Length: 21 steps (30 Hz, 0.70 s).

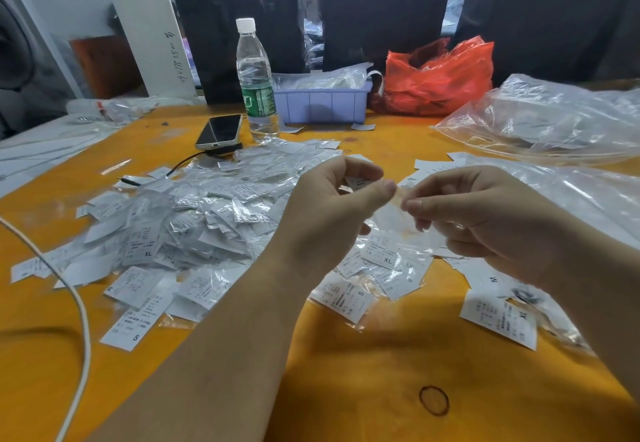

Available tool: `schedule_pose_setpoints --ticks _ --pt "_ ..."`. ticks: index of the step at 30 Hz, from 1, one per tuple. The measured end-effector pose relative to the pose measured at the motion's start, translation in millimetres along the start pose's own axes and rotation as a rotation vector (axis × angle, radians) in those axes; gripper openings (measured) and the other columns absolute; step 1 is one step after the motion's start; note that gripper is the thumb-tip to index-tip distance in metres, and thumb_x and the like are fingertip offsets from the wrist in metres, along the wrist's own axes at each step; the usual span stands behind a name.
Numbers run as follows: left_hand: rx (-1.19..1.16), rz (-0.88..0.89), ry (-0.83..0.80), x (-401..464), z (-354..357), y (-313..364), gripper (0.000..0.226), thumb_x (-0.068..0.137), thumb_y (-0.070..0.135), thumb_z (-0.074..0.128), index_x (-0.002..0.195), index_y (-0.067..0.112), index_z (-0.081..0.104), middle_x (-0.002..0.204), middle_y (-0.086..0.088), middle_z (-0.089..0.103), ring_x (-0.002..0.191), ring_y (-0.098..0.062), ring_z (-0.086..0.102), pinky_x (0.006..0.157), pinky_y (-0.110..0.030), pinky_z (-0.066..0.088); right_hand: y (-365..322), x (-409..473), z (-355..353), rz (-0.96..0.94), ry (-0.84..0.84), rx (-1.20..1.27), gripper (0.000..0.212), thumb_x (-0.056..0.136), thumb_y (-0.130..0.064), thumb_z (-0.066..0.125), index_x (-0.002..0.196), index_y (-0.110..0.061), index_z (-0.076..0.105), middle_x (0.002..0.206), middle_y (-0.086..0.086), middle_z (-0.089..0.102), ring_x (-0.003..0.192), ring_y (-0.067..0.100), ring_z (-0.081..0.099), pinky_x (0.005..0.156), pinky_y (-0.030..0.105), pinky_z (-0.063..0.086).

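Head view: two bare arms reach in from 6 o'clock and meet above the middle of the orange tabletop (pixel 381 372).
Left hand (pixel 332 206): it is held up off the tabletop with its back to the camera. The fingers are curled over at the top and the thumb sticks out toward 3 o'clock. The thumb tip is on the edge of a small clear bag (pixel 394 223) and grips it.
Right hand (pixel 485 220): it comes in from 4 o'clock, also lifted up. The thumb and first finger pinch the other edge of the same bag. The other fingers curl loosely below.
Small clear bag: it hangs in the air between the two hands, just above the tags on the tabletop.
White tag (pixel 358 182): it shows in the gap under the left hand's curled fingers. I cannot tell if the hand holds it.
Pile of bagged tags (pixel 207 213): it lies at 9 o'clock from the hands, with more tags spread below them.
Water bottle (pixel 256 78): it stands upright at 11 o'clock.
Phone (pixel 219 132): it lies just beside the bottle, at its 8 o'clock.
Blue tray (pixel 322 102): it sits at 12 o'clock, with a red bag (pixel 440 78) near it at 1 o'clock.
Big clear bags (pixel 554 119): they lie at 2 o'clock.
White cable (pixel 79 303): it curves across the tabletop at 8 o'clock.
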State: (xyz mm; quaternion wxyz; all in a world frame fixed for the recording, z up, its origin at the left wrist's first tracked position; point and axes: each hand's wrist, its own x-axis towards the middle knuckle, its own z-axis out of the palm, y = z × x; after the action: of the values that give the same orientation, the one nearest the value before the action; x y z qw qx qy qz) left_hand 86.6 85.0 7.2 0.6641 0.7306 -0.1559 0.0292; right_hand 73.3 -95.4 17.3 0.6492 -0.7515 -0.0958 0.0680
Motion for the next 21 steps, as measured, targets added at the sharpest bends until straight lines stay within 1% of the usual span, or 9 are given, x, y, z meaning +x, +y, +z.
schedule_pose_setpoints --ticks 2,4,8,11,15,21 --pt "-0.062 -0.006 0.028 0.6 -0.2 1.1 0.008 0.089 0.009 0.066 0.095 0.014 0.069 0.087 -0.001 0.064 0.066 -0.009 0.059 0.06 -0.026 0.055 0.0 -0.1 0.2 0.0 0.01 0.015 0.012 0.064 -0.018 0.073 0.073 -0.009 0.074 0.059 0.008 0.06 0.037 0.009 0.027 0.033 0.016 0.023" --pt "-0.086 0.002 0.054 1.1 -1.1 1.4 0.015 0.09 0.004 0.06 0.094 0.014 0.069 0.088 -0.003 0.065 0.065 -0.008 0.059 0.061 -0.027 0.055 -0.4 -0.3 0.9 -0.001 0.008 0.031 0.012 0.063 -0.019 0.074 0.071 -0.01 0.073 0.059 0.008 0.06 0.036 0.008 0.027 0.032 0.015 0.023" --pt "-0.074 0.03 0.083 1.1 -3.0 1.2 0.027 0.09 -0.004 0.053 0.095 0.018 0.068 0.09 0.0 0.065 0.063 -0.006 0.06 0.061 -0.024 0.056 -0.3 0.6 0.3 0.003 -0.001 0.05 0.014 0.06 -0.022 0.076 0.067 -0.011 0.072 0.058 0.008 0.057 0.037 0.009 0.027 0.033 0.014 0.023" --pt "-0.057 0.033 0.071 1.4 -2.6 0.6 0.03 0.09 -0.004 0.054 0.104 0.021 0.064 0.094 -0.002 0.064 0.065 -0.009 0.059 0.062 -0.024 0.055 0.3 0.0 0.2 -0.001 -0.027 0.051 0.012 0.061 -0.025 0.076 0.065 -0.015 0.072 0.057 0.006 0.055 0.037 0.009 0.025 0.034 0.013 0.023" --pt "-0.026 0.034 0.047 1.5 -1.2 -0.8 0.039 0.089 -0.001 0.058 0.118 0.025 0.054 0.096 -0.01 0.067 0.064 -0.009 0.06 0.062 -0.025 0.054 1.2 0.1 1.1 -0.009 -0.033 0.035 0.009 0.065 -0.023 0.076 0.068 -0.014 0.072 0.059 0.006 0.056 0.038 0.01 0.024 0.034 0.013 0.022" --pt "0.044 0.049 0.018 1.8 -0.8 -2.5 0.044 0.087 0.003 0.063 0.121 0.027 0.049 0.092 -0.01 0.07 0.065 -0.01 0.059 0.06 -0.022 0.051 0.9 -0.4 3.2 -0.032 -0.003 0.003 0.005 0.067 -0.019 0.074 0.07 -0.015 0.074 0.063 0.007 0.061 0.042 0.012 0.027 0.035 0.016 0.022"
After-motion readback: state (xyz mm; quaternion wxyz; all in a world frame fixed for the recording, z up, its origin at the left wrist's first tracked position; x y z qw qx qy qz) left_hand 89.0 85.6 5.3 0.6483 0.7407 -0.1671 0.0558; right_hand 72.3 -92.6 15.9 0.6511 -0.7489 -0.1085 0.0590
